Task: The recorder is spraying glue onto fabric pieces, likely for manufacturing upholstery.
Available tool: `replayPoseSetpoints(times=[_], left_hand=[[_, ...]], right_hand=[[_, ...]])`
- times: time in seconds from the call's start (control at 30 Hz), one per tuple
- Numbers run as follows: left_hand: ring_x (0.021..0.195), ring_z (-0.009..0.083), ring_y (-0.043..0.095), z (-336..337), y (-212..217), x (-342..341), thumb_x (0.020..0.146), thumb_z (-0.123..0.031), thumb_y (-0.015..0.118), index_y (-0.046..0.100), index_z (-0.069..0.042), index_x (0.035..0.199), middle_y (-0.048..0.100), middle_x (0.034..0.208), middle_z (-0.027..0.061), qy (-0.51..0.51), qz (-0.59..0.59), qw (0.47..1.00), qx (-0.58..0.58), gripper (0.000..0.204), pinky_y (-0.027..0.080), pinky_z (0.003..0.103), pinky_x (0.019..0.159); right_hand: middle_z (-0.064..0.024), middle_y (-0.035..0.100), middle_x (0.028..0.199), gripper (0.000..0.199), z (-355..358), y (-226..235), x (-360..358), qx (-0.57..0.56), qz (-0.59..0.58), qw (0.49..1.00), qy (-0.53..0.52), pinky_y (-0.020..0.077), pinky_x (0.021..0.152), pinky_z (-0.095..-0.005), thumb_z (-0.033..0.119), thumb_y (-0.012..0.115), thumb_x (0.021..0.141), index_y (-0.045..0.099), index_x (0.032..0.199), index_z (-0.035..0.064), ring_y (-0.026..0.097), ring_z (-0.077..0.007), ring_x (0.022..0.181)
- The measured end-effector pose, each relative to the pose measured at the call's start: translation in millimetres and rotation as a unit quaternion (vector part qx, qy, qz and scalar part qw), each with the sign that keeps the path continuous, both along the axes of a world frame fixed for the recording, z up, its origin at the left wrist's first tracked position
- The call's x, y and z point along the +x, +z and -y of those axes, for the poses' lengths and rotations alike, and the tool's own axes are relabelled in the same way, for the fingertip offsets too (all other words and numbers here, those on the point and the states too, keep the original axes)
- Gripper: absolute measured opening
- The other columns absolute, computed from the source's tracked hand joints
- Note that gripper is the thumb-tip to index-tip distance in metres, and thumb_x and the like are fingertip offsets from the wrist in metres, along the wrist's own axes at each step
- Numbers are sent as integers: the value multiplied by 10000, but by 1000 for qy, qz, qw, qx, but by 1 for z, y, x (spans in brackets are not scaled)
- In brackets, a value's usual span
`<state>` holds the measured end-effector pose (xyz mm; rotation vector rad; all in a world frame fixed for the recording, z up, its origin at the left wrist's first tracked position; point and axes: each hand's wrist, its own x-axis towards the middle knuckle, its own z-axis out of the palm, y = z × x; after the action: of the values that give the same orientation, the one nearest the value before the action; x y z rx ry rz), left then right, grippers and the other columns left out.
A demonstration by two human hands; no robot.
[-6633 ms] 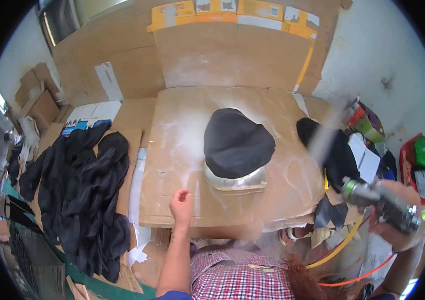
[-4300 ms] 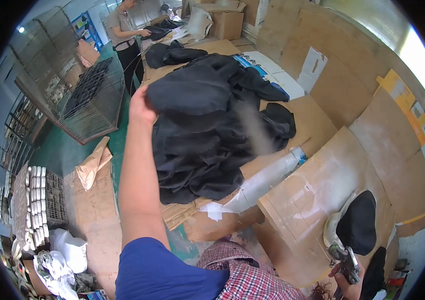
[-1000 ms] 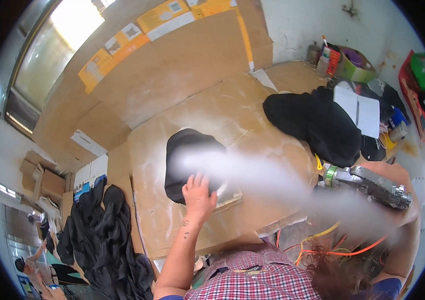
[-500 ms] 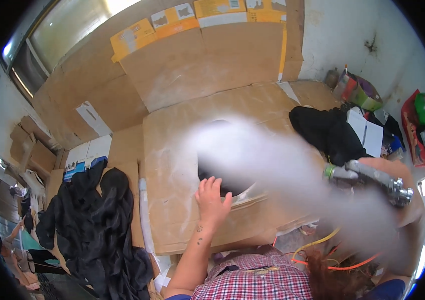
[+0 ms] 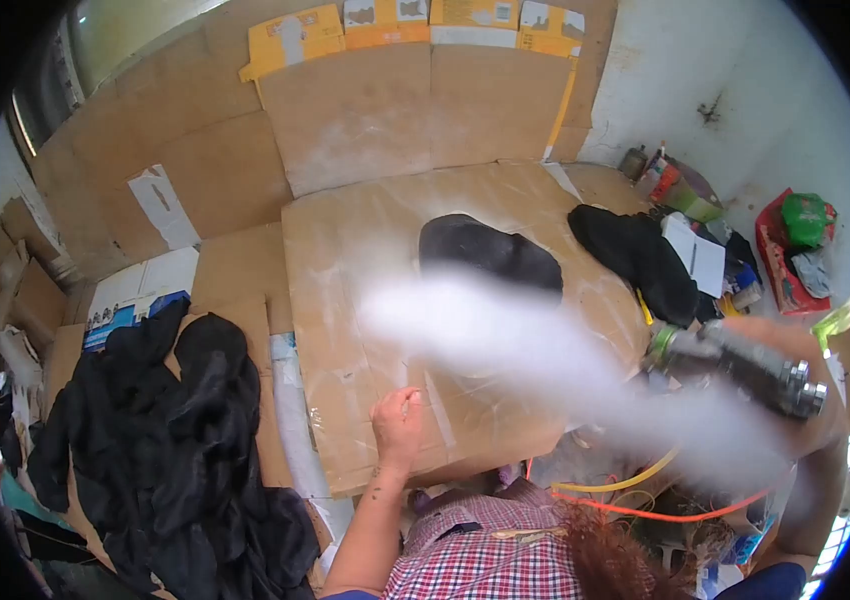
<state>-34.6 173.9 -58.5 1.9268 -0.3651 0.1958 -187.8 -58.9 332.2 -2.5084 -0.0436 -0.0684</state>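
My right hand [image 5: 767, 336] is wrapped round a metal spray gun [image 5: 735, 368] with a green ring, held at the right. A white blur of mist [image 5: 525, 335] streaks from the lower right to the middle of the view, hiding part of the work surface. Beyond it a black cloth piece [image 5: 490, 252] lies flat on the cardboard-covered table [image 5: 345, 265], its near edge veiled by the mist. My left hand [image 5: 398, 420] is curled closed over the near part of the cardboard, with nothing visible in it.
Heaped black cloth [image 5: 165, 430] lies at the left. Another black cloth [image 5: 633, 258] sits by a white notebook [image 5: 695, 255] at the right. Upright cardboard [image 5: 355, 120] backs the table. Orange and yellow hoses [image 5: 660, 511] loop below its near edge.
My left hand has drawn back toward me, away from the black cloth piece, and its spread fingers have curled in. The cloth now shows more, farther right. The view has shifted slightly.
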Motion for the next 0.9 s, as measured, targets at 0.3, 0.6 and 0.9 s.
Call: replayPoseSetpoints(times=[0.3, 0.6, 0.9], left_hand=[[788, 304, 588, -18, -19, -7, 814, -174, 561, 613, -18, 896, 622, 822, 148, 19, -70, 996, -56, 184, 407, 412, 794], [785, 192, 615, -25, -36, -8, 790, -79, 590, 612, -21, 995, 650, 864, 111, 40, -75, 996, -26, 214, 492, 309, 666], [759, 303, 625, -25, -27, -7, 763, -117, 595, 629, -25, 934, 651, 821, 167, 43, -86, 993, -61, 197, 489, 379, 708]], right_hand=[[-102, 591, 909, 665, -36, 15, -50, 91, 65, 970, -216, 488, 587, -264, 93, 755, 664, 452, 1247, -8, 567, -125, 678], [-131, 640, 928, 543, -123, 28, -26, -170, -24, 985, -22, 481, 574, -239, 86, 717, 600, 558, 1106, -30, 610, -139, 651], [-116, 600, 991, 665, -95, 36, -79, -233, 24, 968, -91, 468, 617, -243, 250, 813, 640, 515, 1185, 14, 580, -138, 731]])
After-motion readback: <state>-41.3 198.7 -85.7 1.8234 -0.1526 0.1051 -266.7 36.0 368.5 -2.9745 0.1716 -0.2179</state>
